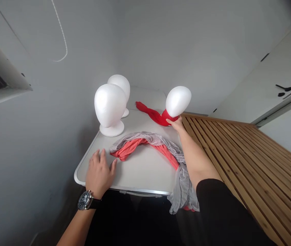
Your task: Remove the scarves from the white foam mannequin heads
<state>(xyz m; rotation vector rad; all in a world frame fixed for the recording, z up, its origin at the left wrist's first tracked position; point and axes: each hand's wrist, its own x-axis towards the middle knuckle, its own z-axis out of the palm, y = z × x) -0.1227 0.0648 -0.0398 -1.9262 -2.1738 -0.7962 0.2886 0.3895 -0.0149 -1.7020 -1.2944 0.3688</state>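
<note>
My right hand (pixel 176 123) reaches to the far right of the table and grips a white foam mannequin head (pixel 178 100) low at its neck. A red scarf (pixel 151 114) lies about that neck and trails left over the tabletop; part of my fingers is hidden. The head leans to the right. My left hand (pixel 99 171) is open above the front left corner, fingers spread, holding nothing. Near its fingertips begins a grey and coral scarf (pixel 145 138), which curves across the table and hangs over the front right edge.
Two more white foam heads, a nearer one (pixel 110 107) and one behind it (pixel 121 85), stand upright at the table's left. The light grey table (pixel 140 174) meets a wall at left. A slatted wooden surface (pixel 242 150) runs along the right, below a door handle (pixel 285 88).
</note>
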